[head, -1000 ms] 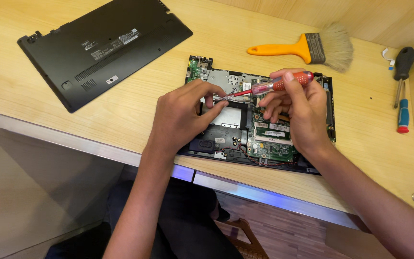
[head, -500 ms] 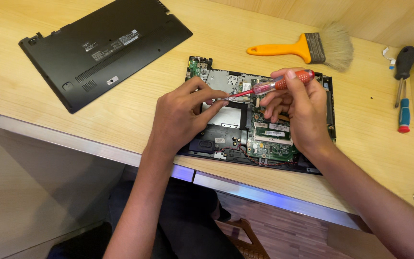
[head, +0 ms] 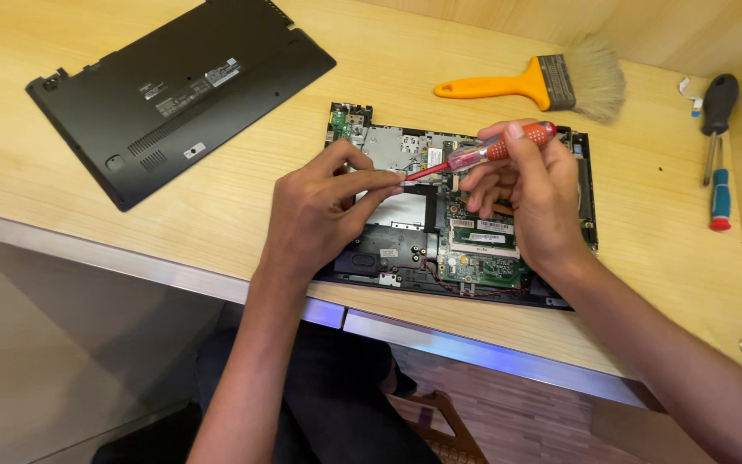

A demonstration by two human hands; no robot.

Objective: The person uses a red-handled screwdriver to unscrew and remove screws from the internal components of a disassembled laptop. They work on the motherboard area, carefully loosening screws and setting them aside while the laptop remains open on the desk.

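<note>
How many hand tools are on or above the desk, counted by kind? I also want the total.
Screwdrivers: 3, the red one in the right hand, with the left hand at its tip, the black-handled one and the small blue and red one.
Brushes: 1, with orange handle.
Total: 4

left hand (head: 319, 215) hides the screwdriver (head: 483, 153) tip.
</note>
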